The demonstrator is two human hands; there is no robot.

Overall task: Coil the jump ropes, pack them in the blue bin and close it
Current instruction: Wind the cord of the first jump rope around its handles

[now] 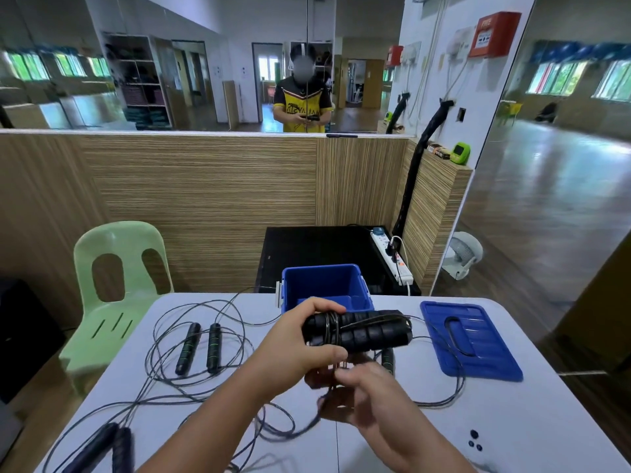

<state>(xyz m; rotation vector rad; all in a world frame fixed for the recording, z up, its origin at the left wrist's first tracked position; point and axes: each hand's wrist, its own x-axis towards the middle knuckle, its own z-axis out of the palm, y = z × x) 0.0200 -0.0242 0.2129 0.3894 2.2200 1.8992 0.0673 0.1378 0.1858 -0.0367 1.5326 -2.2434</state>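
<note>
The left hand grips the paired handles, lying 9 to 3 o'clock, the right hand at 6 o'clock seems to pinch their cord, and the blue bin stands just beyond at 12 o'clock.

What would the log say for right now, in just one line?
step: coiling rope | left grip: holds black handles | right grip: holds cord | blue bin: open | lid: on table

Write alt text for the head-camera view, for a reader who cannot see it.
Over a white table, a person's left grip clasps two black jump-rope handles bundled while the right grip holds their cord. The blue bin stands open behind, its lid lies to the right, and two more ropes lie uncoiled at left.
</note>
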